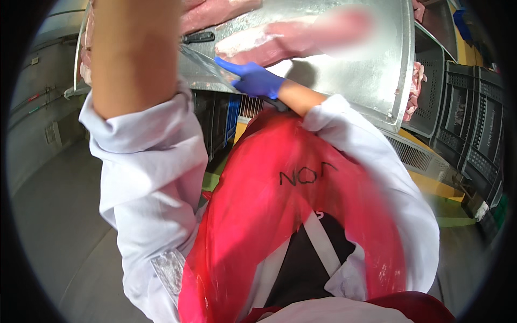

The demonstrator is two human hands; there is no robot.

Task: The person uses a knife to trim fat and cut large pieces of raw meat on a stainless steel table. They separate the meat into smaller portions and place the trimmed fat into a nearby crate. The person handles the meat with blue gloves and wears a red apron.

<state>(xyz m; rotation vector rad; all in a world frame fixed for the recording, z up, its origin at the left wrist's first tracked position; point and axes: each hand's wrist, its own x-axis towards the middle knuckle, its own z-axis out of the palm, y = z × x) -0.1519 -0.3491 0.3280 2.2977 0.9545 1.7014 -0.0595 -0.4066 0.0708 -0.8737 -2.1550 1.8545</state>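
1. Grey floor fills the left of the view, and a stack of dark plastic crates [474, 124] stands at the right beside a yellow and green strip of floor.
2. Across the top runs a shiny steel worktop [377, 70], its edges bent by the lens.
3. On the worktop lies a long pale-pink cut of meat [301, 37], its right end blurred; more pink meat [215, 11] lies behind it at the upper edge.
4. The right hand [256, 79], in a blue glove, reaches up from the lower right, the forearm bare between the glove and a pushed-up white sleeve [371, 156].
5. Its fingers [229, 67] are curled, the forefinger stretched forward along a knife blade [207, 63] just below the near end of the cut of meat; they appear closed on the knife, though the grip itself is hidden under the hand.
6. The blade slants up to the left, close beside the left forearm.
7. The left forearm [134, 54] rises bare and nearly upright out of its white sleeve and leaves the picture at the top; the left hand is out of view, so the state of its fingers cannot be told.
8. A red plastic apron [258, 215] covers the person's front below the worktop.
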